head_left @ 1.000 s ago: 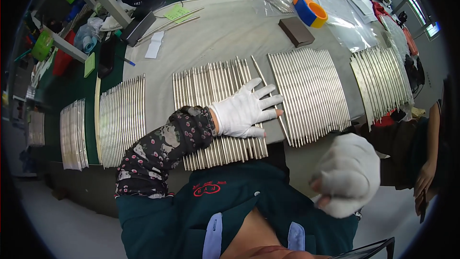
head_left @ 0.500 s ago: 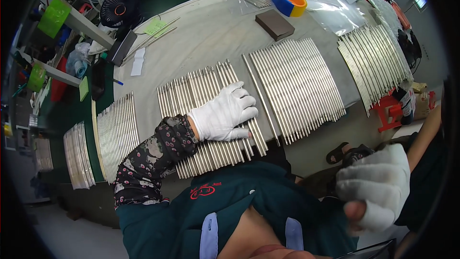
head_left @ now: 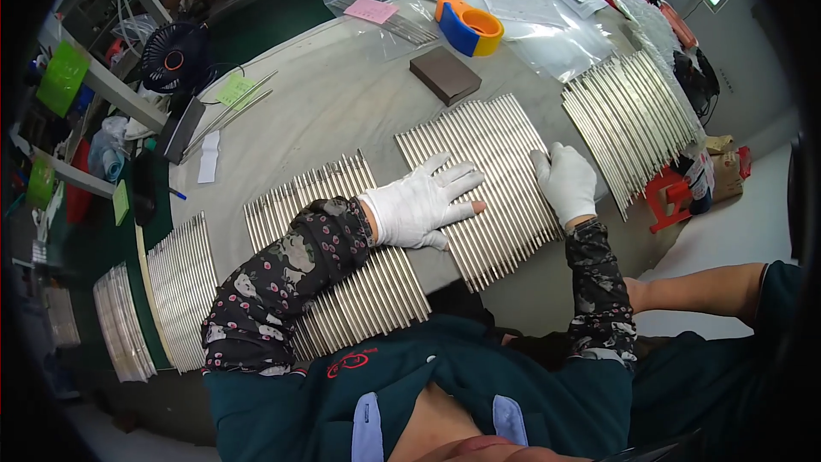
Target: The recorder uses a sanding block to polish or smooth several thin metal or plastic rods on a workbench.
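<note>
My left hand, in a white glove with bare thumb tip showing, lies with fingers spread across the left edge of a row of thin silver metal rods. At that row's right edge is my gloved right hand, its fingers curled and thumb against the rods; what they hold, if anything, is hidden. Under my left forearm another row of rods lies side by side, partly covered by the sleeve. A strip of grey tabletop shows between these two rows near my left wrist.
More rods lie at the right, and further rows at the left. Behind stand a dark brown block and an orange-and-blue tape dispenser. A black fan is far left. Another person's arm reaches in at right.
My left hand has moved right, from the left row onto the middle row. My right hand has come up from the lower right to that row's right edge. The view has shifted.
</note>
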Tool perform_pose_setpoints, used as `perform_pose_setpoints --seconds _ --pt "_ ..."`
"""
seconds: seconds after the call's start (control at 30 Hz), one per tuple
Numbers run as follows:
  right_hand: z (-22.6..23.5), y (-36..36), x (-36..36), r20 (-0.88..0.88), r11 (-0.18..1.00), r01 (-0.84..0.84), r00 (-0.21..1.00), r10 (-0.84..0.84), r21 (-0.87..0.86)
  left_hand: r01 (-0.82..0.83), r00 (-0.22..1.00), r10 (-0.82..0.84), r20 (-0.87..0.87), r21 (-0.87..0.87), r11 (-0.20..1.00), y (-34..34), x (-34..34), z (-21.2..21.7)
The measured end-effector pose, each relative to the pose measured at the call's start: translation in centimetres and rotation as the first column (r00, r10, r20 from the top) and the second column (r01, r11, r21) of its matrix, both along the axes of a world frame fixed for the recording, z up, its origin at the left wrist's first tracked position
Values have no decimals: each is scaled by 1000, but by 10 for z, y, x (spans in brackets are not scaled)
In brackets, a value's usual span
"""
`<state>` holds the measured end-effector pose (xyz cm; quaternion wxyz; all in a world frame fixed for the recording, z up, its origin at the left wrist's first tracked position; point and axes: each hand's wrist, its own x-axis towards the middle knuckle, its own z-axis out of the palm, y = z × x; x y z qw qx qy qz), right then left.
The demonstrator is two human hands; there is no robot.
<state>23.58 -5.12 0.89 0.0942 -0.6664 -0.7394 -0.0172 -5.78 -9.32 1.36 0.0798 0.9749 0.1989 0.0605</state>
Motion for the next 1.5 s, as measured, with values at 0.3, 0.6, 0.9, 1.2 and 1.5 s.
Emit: perform_pose_setpoints --seconds 0.3,0.6,0.9,1.2,1.5 --pt "-8 -40 -31 -121 986 -155 982 147 -61 239 958 -252 139 103 966 43 36 -15" --pt "12 -90 -1 -382 858 -262 920 84 -443 237 972 -237 10 1 972 44 54 7" --pt "-33 -106 -16 -724 333 -898 -25 -689 -287 299 954 -298 -26 63 952 32 49 9" --pt "49 -159 12 -833 443 -813 92 -545 -379 229 937 -232 260 42 972 -38 79 50" --pt "102 -82 -33 -998 725 -688 -56 -30 16 -64 461 302 834 -308 949 -32 44 96"
